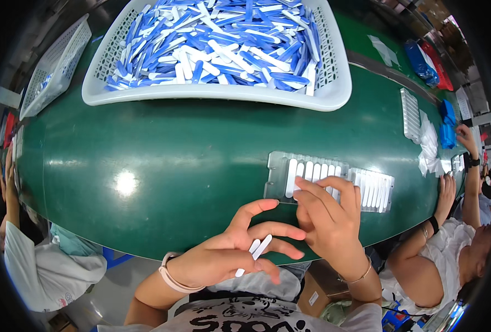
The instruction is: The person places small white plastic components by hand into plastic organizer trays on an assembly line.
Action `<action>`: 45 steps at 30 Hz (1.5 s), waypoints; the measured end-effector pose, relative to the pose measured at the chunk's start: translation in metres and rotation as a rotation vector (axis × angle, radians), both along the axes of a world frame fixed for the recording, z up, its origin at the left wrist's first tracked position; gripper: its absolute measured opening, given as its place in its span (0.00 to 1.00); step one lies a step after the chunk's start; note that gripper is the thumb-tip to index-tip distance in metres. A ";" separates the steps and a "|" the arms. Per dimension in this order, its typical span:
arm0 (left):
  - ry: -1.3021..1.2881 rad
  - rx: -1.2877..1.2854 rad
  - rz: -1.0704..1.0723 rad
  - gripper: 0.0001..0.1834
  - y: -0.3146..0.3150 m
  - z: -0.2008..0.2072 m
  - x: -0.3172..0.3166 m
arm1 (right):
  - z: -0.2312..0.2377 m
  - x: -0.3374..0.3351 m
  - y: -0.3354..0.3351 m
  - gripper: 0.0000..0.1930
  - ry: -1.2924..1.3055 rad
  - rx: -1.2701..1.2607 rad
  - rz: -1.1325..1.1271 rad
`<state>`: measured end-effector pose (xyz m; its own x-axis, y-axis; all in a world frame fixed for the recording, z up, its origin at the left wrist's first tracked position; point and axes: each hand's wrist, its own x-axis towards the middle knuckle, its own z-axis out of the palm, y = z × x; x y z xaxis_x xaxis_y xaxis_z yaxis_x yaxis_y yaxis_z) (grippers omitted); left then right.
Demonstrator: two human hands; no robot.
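Pressing right hand [328, 216] on tray [276, 171], belt [173, 160] bare leftward

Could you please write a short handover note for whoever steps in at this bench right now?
Left hand: holds a few white sticks loosely, fingers spread.
Right hand: fingertips on the clear slotted tray, over its middle.
Tray lies on the green belt; white sticks fill most visible slots, left end bare.
Basket of blue and white sticks sits beyond, full.
Done: most slots loaded. Left: the remaining slots; slots under the hand are hidden.
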<state>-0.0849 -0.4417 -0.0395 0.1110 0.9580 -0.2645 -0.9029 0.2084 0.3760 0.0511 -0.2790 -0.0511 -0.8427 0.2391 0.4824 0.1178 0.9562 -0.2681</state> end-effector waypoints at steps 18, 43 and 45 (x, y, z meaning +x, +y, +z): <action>0.232 0.127 0.177 0.37 0.003 0.001 0.012 | 0.034 0.005 -0.023 0.12 -0.074 -0.555 0.160; 0.259 -0.192 0.108 0.06 0.001 -0.001 -0.011 | 0.030 0.006 -0.029 0.09 0.077 0.066 0.286; 0.228 -0.223 0.169 0.06 0.004 -0.004 -0.007 | 0.022 0.005 -0.020 0.11 0.158 0.174 0.184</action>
